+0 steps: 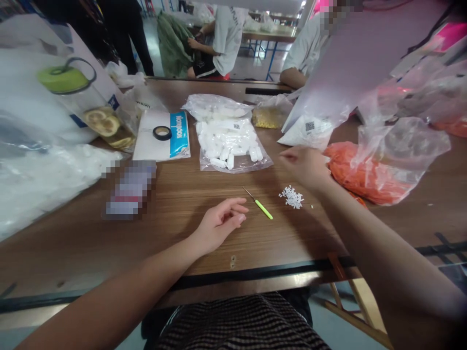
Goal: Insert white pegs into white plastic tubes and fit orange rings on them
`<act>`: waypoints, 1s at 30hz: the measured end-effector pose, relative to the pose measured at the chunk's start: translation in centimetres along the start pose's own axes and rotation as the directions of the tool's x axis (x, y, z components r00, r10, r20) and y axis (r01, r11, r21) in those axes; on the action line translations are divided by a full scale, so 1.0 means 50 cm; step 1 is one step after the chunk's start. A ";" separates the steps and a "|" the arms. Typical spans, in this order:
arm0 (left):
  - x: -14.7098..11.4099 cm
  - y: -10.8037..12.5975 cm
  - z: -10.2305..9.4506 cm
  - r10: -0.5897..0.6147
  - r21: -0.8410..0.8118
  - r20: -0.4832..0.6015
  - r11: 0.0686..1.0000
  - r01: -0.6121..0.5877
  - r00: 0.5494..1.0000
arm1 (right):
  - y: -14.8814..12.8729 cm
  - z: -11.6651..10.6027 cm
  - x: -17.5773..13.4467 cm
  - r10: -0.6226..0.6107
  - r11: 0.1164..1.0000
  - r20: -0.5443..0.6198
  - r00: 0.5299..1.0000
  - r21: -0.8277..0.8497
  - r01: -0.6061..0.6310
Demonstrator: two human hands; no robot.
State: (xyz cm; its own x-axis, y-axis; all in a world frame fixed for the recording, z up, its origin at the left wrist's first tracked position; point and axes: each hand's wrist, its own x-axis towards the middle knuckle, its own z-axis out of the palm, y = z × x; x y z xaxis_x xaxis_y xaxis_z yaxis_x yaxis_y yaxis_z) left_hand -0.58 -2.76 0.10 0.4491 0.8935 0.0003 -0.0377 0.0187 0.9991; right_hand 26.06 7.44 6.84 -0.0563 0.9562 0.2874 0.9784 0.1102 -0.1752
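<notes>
My left hand (223,224) hovers low over the brown table (164,194), its fingers loosely bent and apart, with nothing in it. Just right of its fingertips lies a thin tool with a green handle (263,209) and a slim metal shaft. My right hand (306,166) is slightly blurred and held farther forward, its fingers curled together; whatever they hold, if anything, is hidden. Below it lies a small pile of white tube-like pieces (292,197). A bag of orange strands (372,172) is beside my right wrist, and a white bag with a printed code (310,131) lies behind the hand.
Clear bags of white parts (233,138) lie ahead. Left are a notebook (180,133) with a tape roll (162,132) on it, a blurred-out flat object (129,189), a bottle (91,107) and a large plastic bag (44,180). A yellow-filled bag (272,114) lies behind. People sit beyond.
</notes>
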 end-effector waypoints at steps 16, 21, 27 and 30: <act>-0.001 -0.005 -0.017 0.121 0.154 -0.125 0.983 -0.101 0.985 | -0.193 0.095 0.056 -0.027 0.943 0.180 0.983 0.330 -0.035; 0.007 -0.002 -0.034 0.304 0.357 -0.289 0.914 -0.193 0.908 | -0.143 0.023 -0.067 -0.216 0.796 0.131 0.968 0.598 0.097; 0.004 0.013 -0.029 0.337 0.633 -0.020 0.733 -0.249 0.941 | -0.140 0.023 -0.168 -0.341 0.783 0.266 0.901 0.611 0.116; 0.007 0.012 -0.036 0.266 0.712 0.040 0.668 -0.214 0.963 | -0.133 0.037 -0.134 -0.372 0.792 0.322 0.871 0.599 0.117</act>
State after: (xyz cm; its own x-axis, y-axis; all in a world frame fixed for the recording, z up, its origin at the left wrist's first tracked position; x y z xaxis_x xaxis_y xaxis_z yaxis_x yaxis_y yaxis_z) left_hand -2.03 -1.62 0.64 0.4579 0.8476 0.2681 0.5145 -0.4986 0.6976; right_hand 19.57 0.78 4.32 -0.4770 0.8788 0.0124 0.6489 0.3617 -0.6694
